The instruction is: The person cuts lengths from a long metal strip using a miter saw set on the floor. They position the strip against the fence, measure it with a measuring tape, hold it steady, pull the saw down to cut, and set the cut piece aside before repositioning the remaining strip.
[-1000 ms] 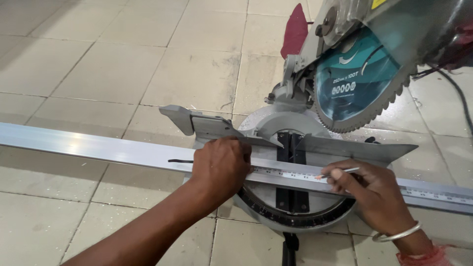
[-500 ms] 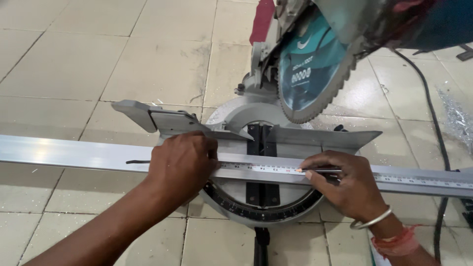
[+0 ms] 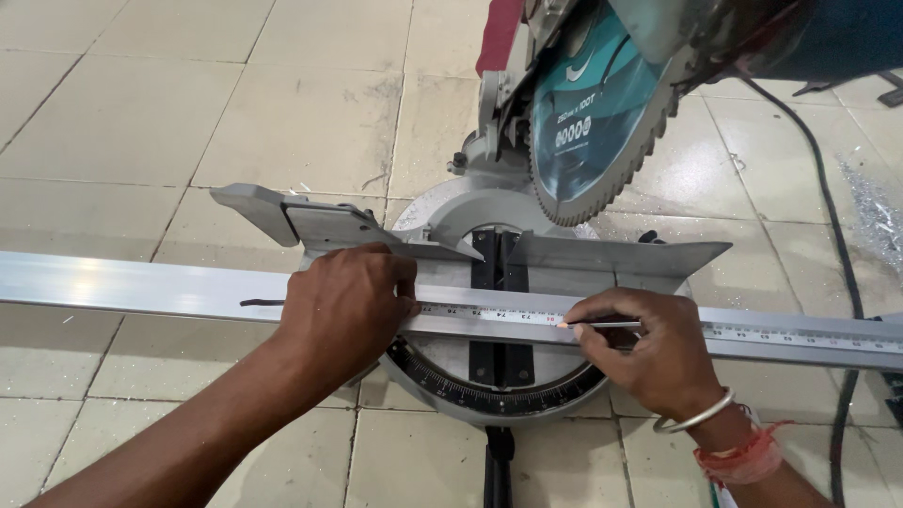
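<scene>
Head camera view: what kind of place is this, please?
Probably a worksite or a makeshift metal workshop. A miter saw stands directly on the tiled floor, a long aluminium bar lies across it, and metal shavings are scattered nearby.
</scene>
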